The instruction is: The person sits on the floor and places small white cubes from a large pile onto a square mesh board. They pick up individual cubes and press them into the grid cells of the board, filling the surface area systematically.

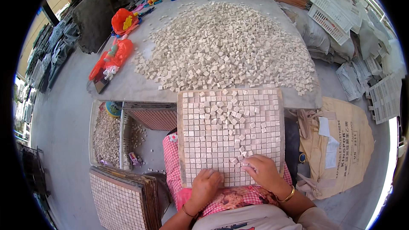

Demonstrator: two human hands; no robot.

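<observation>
A framed grid board (231,176) lies across my lap, its far end against the table. Small pale stone tiles (204,153) sit in its squares in rows. A loose heap of tiles (226,115) rests on top toward the far end, with a short trail running nearer. At the near left corner, my left hand (206,186) lies with fingers curled together over the tiles; its fingertips hide whatever is under them. My right hand (266,172) bends over the near right part, thumb and fingers drawn in beside the loose tiles (238,158). Anything between those fingers is hidden.
A large pile of tiles (230,47) covers much of the table (147,89). Red plastic bags (121,53) lie at its left. Below left are a crate of tiles (106,138) and stacked tile boards (117,198); a beige sack (341,153) lies at right, with white crates (332,15) behind.
</observation>
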